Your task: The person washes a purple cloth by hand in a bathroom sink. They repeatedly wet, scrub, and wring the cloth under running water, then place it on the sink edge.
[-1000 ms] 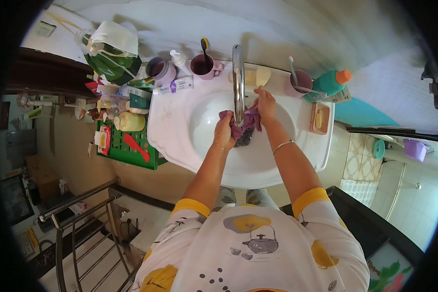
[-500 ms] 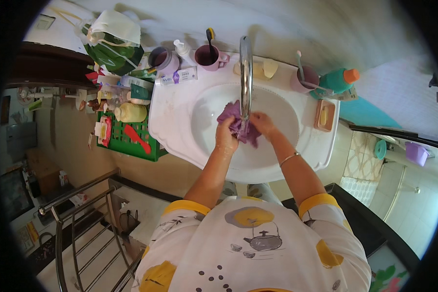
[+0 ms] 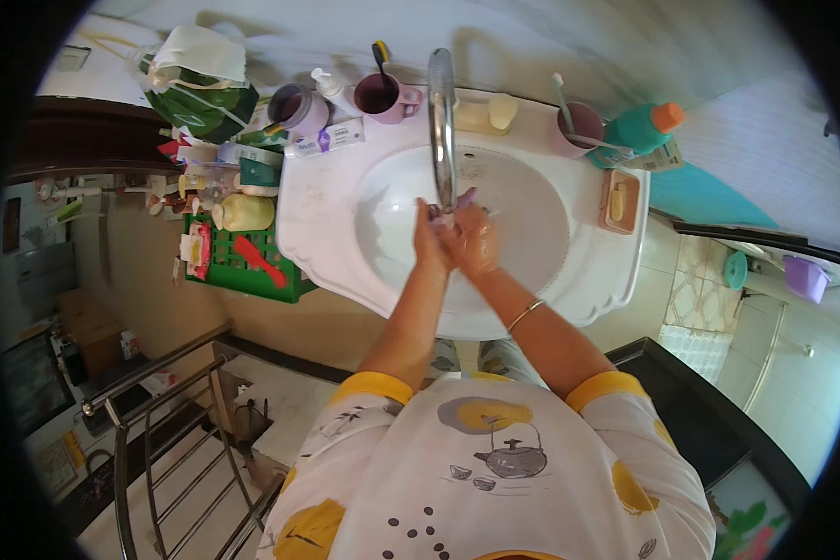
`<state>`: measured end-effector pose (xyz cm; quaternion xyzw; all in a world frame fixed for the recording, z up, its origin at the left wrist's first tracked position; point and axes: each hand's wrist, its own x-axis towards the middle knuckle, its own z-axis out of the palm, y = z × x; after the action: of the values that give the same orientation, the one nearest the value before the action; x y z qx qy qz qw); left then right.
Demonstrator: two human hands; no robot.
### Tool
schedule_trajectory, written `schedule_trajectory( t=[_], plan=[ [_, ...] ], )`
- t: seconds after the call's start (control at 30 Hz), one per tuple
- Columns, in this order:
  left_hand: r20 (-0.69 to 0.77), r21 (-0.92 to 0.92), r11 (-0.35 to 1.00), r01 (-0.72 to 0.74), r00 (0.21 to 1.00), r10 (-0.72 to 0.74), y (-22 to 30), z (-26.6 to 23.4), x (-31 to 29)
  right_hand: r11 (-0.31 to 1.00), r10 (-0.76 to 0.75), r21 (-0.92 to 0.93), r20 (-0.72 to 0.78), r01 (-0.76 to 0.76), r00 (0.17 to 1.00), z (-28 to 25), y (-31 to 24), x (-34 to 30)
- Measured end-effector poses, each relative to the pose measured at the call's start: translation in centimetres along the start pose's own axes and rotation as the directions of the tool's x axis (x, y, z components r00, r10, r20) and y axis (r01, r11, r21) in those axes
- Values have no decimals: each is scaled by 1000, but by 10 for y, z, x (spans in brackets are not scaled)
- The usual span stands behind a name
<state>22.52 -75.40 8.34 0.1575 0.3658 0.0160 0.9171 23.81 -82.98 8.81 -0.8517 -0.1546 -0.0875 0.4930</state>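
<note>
The cloth, purple and bunched small, is squeezed between the two hands under the tap; only scraps of it show, at the fingertips and in the gap between the hands, the rest being hidden. The left hand is closed against its left side, thumb and fingers pointing toward the tap. The right hand, wet and shiny, curls over it from the right, touching the left hand. Both are above the sink, clear of the bowl's surface. A bracelet circles the right forearm.

Behind the bowl, left of the tap, stand a mug with a toothbrush in it, a pump bottle and a tube lying flat. To the right are a cup, a teal bottle and a soap dish. Farther left is a green basket.
</note>
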Motion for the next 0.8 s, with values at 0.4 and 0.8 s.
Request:
schedule_trajectory(
  t=[0.4, 0.8],
  plan=[
    [-135, 231, 971, -65, 986, 98, -14, -54, 30, 520, 545, 490, 440, -700, 713, -6, 21, -22],
    [90, -41, 998, 39, 995, -35, -13, -43, 4, 815, 467, 234, 276, -530, 840, 9, 13, -15]
  ],
)
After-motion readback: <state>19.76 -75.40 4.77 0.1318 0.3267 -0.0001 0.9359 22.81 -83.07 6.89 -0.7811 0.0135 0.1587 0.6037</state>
